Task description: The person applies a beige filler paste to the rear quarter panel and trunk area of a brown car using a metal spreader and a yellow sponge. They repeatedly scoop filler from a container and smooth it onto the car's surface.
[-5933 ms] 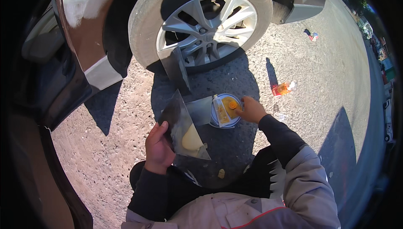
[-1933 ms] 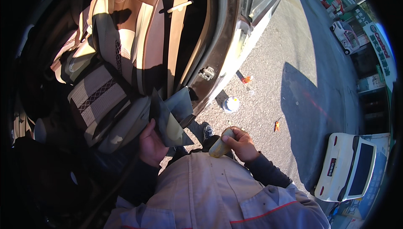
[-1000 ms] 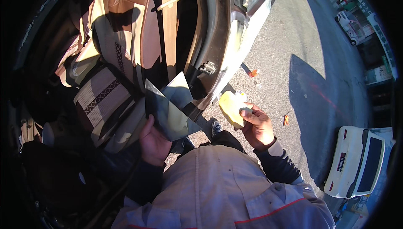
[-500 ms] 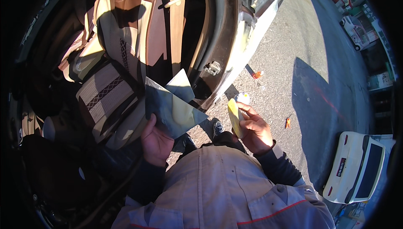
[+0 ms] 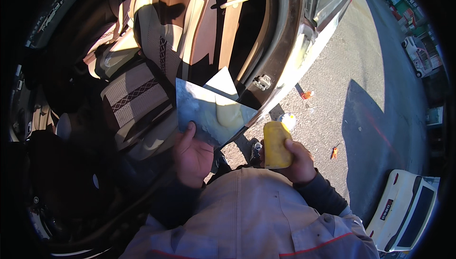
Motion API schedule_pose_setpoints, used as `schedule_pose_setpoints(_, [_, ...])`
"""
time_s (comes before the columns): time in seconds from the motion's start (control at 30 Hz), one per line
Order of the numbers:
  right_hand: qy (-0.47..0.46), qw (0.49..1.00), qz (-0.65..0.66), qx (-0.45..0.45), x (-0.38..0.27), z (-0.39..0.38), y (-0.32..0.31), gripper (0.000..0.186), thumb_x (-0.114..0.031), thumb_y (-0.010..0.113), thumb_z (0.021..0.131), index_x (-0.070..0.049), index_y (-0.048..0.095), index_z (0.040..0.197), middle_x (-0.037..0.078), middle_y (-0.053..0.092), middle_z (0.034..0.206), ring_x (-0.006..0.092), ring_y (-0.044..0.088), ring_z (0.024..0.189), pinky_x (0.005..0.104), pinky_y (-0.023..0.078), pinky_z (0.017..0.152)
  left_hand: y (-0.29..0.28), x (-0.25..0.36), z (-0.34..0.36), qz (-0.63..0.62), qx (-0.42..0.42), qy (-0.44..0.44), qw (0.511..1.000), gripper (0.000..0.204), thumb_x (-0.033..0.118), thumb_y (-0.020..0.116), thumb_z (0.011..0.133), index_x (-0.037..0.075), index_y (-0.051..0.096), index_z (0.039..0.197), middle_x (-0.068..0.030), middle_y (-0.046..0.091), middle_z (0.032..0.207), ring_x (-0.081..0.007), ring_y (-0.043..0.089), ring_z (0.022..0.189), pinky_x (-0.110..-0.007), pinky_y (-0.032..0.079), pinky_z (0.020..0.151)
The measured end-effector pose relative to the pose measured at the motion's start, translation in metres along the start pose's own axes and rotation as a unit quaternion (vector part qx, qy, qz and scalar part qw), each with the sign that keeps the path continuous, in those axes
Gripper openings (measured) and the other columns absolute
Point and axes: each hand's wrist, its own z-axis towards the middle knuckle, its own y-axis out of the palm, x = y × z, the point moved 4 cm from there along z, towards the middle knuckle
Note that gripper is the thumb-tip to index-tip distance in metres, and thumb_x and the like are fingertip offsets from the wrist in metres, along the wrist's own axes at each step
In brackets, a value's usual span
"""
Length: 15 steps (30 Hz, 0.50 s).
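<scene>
From where I stood, the soft paste [image 5: 229,115] looked the likeliest source of trouble: the left hand [image 5: 194,158] held the grey sheet [image 5: 194,109] only by its lower left part, thumb across the face and the other fingers hidden from me, while the mound sat over toward the right side. A slack thumb or a quick turn of the wrist could, I judged, tip that side down and let the paste slide off, perhaps onto the patterned car seat [image 5: 128,88]. The sheet's pointed right corner also showed in front of the car's sunlit side panel [image 5: 311,57]; I could not tell the gap, but a careless swing might have knocked the two together. The right hand [image 5: 300,163] was closed round the yellow spreader [image 5: 274,140], thumb on its face, to the right of the sheet and apart from the paste. That paste was pale cream, smooth, one rounded lump with a thinner smear beside it. The sheet was bluish grey and clouded with whitish marks, a second pale plate [image 5: 224,83] poking up behind it, and the spreader was a flat, soft-cornered slab, bright yellow at left and grubbier toward the thumb
</scene>
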Motion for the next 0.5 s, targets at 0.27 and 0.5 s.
schedule_pose_setpoints(0.27, [-0.326, 0.832, -0.446, 0.044, -0.029, 0.001, 0.041, 0.028, -0.011, 0.066, 0.1, 0.0, 0.066, 0.126, 0.011, 0.072, 0.097, 0.0174, 0.07, 0.079, 0.03, 0.056, 0.072, 0.035, 0.003, -0.014, 0.043, 0.004, 0.104, 0.994, 0.031, 0.011, 0.055, 0.106, 0.002, 0.058, 0.136, -0.0103, 0.064, 0.139, -0.0251, 0.061, 0.129, -0.044, 0.049, 0.11])
schedule_pose_setpoints(0.5, [-0.492, 0.64, -0.587, 0.061, -0.042, -0.006, 0.066, 0.034, 0.0, 0.074, 0.087, -0.002, 0.07, 0.121, 0.015, 0.07, 0.097, 0.0269, 0.069, 0.081, 0.0346, 0.056, 0.072, 0.053, 0.002, -0.023, 0.082, -0.038, 0.176, 0.98, 0.032, 0.01, 0.054, 0.107, 0.004, 0.058, 0.138, -0.01, 0.065, 0.136, -0.0231, 0.062, 0.124, -0.044, 0.05, 0.108])
